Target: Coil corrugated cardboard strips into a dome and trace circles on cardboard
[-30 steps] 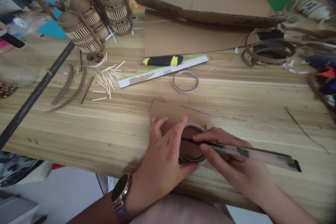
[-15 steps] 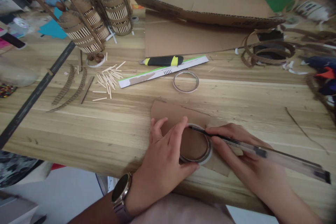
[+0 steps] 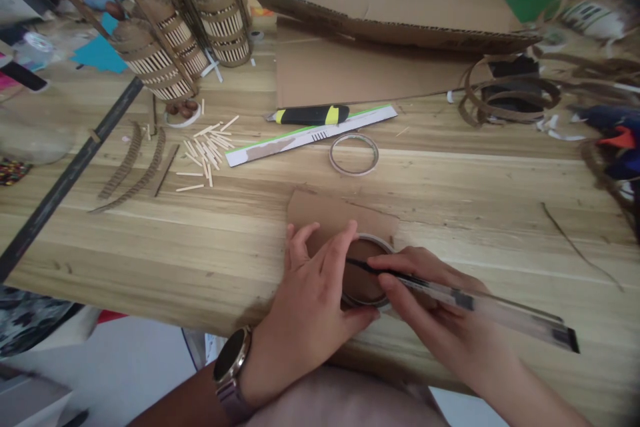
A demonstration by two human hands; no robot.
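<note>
My left hand (image 3: 310,297) presses a round tape ring (image 3: 383,240) onto a small brown cardboard piece (image 3: 333,210); index fingertip and thumb hold the ring's edge while the other fingers spread over the cardboard. A clear-barrelled black pen (image 3: 440,290) is gripped in my right hand (image 3: 445,320). Its tip reaches inside the ring, close to my left index finger; whether it touches the cardboard, I cannot tell. The left hand covers the ring's left side. Farther back lies another thin ring (image 3: 354,155).
Behind the rings lie a yellow-black utility knife (image 3: 313,115) and a white strip (image 3: 280,147). Short sticks (image 3: 207,150) are scattered to their left. Stick-and-cardboard lantern-like models (image 3: 160,60) stand back left. Large cardboard (image 3: 350,70) fills the back; curled brown strips (image 3: 510,97) sit right.
My right hand has moved left with the pen, whose tip has shifted from the ring's far inner edge down and left. My left hand and the ring have stayed nearly still.
</note>
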